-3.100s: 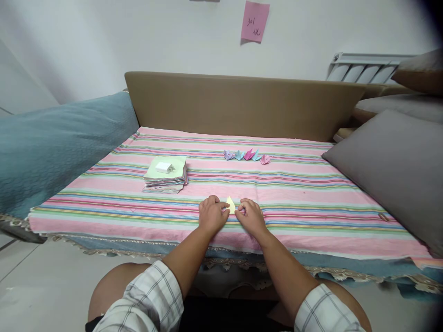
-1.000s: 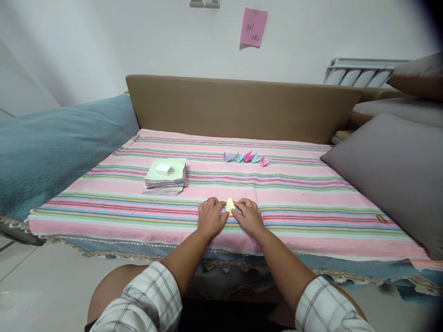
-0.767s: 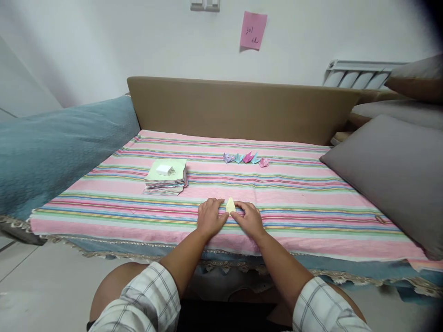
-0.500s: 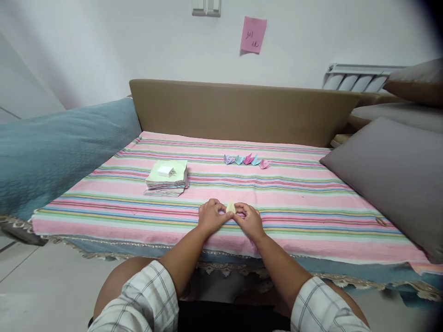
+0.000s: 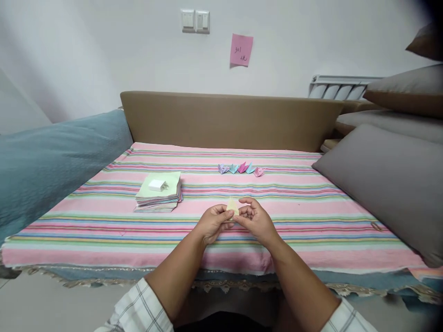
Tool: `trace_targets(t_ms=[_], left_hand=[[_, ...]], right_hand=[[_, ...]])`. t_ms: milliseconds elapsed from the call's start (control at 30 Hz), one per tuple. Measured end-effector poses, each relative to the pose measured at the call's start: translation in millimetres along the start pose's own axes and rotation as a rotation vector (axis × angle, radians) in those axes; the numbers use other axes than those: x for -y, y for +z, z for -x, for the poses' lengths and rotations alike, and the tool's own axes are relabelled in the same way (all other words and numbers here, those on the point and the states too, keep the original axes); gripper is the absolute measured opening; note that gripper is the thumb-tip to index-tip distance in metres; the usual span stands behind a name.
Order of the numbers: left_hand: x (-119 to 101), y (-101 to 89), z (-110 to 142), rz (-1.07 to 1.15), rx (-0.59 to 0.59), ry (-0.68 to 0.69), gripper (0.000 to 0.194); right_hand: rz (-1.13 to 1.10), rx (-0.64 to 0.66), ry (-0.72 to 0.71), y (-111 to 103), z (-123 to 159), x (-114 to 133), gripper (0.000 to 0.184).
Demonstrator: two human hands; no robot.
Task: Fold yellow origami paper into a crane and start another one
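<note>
Yellow paper (image 5: 233,204) in hand

Near me, a left hand (image 5: 216,222) pinches it over a striped cloth (image 5: 104,226); the right hand (image 5: 259,224) has its thumb at the lower edge, grip unclear to me. Beyond sit folded papers (image 5: 242,167) in a row.

Pink note (image 5: 241,50), wall switches (image 5: 188,20), grey cushion (image 5: 387,184), probably a radiator (image 5: 341,91)

A: Identify the support surface.
B: A pink woven cloth with multicoloured stripes (image 5: 204,191), laid over a blue lace-edged fabric cover (image 5: 367,280).
A: List items resting directly on it.
B: Left: a stack of square paper sheets (image 5: 166,201). Rear: a row of five small pastel and magenta folded-paper figures (image 5: 242,168). Right: a large grey fabric cushion (image 5: 387,184) and a small brown object (image 5: 376,226).
</note>
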State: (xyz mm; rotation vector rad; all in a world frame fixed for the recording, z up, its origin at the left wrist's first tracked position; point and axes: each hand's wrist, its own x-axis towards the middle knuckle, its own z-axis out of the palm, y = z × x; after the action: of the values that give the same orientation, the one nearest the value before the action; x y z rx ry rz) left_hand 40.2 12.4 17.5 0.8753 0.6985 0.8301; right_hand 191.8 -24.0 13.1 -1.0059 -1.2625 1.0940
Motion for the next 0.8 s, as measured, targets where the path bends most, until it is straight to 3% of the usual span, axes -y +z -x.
trace_targets(t_ms=[200,333,633,800], left_hand=[[6,7.0,-11,0.082,0.109,-0.067,0.035],[6,12.8,-18,0.080,0.103,-0.089,0.034],[8,7.1,-18,0.150,0.061,-0.118,0.034],[7,1.5,-14,0.121,0.063,-0.120,0.035]], right_hand=[[-0.219,-0.079,0.031,-17,-2,-14,0.031],[-0.326,-0.063,0.074,-24,-11,-21,0.030],[-0.562,-0.062,0.212,-10,-16,-26,0.034],[-0.493,-0.021,0.186,-7,-15,-27,0.032]])
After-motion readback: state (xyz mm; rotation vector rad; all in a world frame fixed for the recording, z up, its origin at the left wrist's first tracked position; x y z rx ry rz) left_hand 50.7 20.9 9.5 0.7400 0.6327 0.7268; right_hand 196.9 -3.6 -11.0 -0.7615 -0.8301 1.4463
